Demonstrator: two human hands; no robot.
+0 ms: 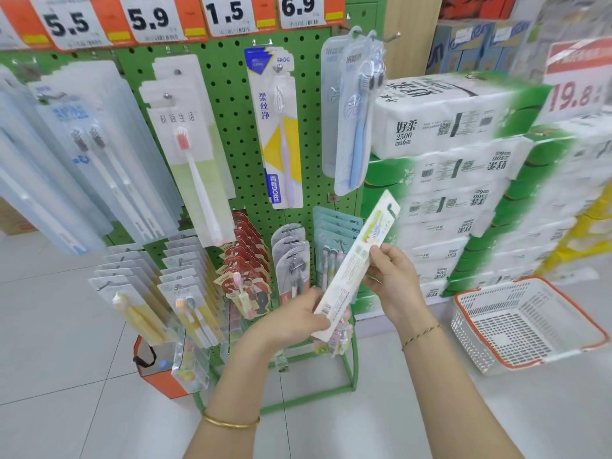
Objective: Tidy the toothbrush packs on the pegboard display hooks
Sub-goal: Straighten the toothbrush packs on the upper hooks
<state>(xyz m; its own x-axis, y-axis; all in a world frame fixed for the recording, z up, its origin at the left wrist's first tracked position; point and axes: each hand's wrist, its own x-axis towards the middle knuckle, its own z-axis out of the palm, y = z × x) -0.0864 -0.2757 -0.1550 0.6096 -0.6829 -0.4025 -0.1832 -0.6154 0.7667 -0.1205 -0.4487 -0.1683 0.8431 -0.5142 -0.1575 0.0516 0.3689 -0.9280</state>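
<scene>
Left hand (294, 314) grips toothbrush pack (356, 256) bottom edge; right hand (394, 283), middle.

— What sits above the left hand (294, 314)?
— A thin, smooth gold metal bangle (230, 423).
— And above the right hand (395, 281)?
— A slim braided cord bracelet (420, 335), gold and dark.

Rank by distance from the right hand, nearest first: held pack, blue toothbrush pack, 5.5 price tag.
1. Held pack, pinched by the right hand.
2. Blue toothbrush pack, hanging above, top right of the pegboard.
3. 5.5 price tag, far upper left.
</scene>
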